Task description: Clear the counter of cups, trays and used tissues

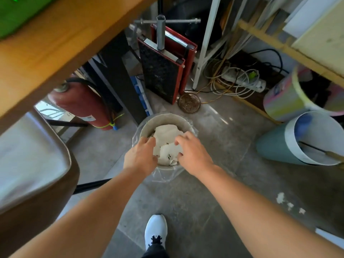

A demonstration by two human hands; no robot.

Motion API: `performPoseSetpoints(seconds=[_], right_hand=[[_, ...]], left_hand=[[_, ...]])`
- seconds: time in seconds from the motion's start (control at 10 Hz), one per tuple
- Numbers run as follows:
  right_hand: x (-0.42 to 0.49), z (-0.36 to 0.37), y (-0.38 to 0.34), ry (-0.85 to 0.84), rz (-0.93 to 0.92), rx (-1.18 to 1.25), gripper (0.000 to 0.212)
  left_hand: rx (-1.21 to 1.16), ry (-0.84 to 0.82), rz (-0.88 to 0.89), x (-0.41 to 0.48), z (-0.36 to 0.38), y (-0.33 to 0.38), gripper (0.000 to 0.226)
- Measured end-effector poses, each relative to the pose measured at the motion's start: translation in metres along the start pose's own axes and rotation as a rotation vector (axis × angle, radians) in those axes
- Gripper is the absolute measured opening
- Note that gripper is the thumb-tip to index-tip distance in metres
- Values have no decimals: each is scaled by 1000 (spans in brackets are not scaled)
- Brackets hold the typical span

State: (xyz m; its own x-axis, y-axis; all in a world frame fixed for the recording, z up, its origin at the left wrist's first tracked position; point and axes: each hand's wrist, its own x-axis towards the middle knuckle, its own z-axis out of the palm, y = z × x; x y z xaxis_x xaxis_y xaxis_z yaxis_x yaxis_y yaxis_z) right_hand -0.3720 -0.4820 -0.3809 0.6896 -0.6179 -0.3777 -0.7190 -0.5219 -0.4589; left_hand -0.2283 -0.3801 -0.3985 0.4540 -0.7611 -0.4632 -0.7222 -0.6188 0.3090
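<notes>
Hands hang over a small bin (144,127) on the floor, both pointing down into it. White tissues (167,138) fill the bin close to its rim. Some have little dark marks on them. A thin clear bag (162,176) lines the bin and folds over its edge.

The left hand (140,158) is at the near left of the rim. Its fingers are a bit spread and bent, and they touch the tissues. The right hand (193,151) is at the near right. Its fingers are spread too, with the tips on the paper. I see no pinch on any one tissue, so I think both hands are pushing the pile down or letting it go.

To do this well, I would press flat and soft in the middle of the pile. That keeps the paper from popping back up. It is best to keep the fingers off the bag, as a tug could pull it loose. The bin is light, I think, so a push from the side may tip it.

A few white scraps (289,203) lie on the floor at the near right, well apart from the bin. They may need picking up too.

The wooden surface (55,43) is up at the far left. Its top is too blurry to tell what is on it.
</notes>
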Motion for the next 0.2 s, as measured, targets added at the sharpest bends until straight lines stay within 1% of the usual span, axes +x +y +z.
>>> performPoseSetpoints(seconds=[0.1, 0.2], right_hand=[[-19, -35, -5, -20, 59, -46, 21], [-54, -77, -26, -68, 96, -70, 16]], left_hand=[[48, -25, -12, -23, -36, 2, 47], [44, -45, -71, -68, -77, 12, 50]])
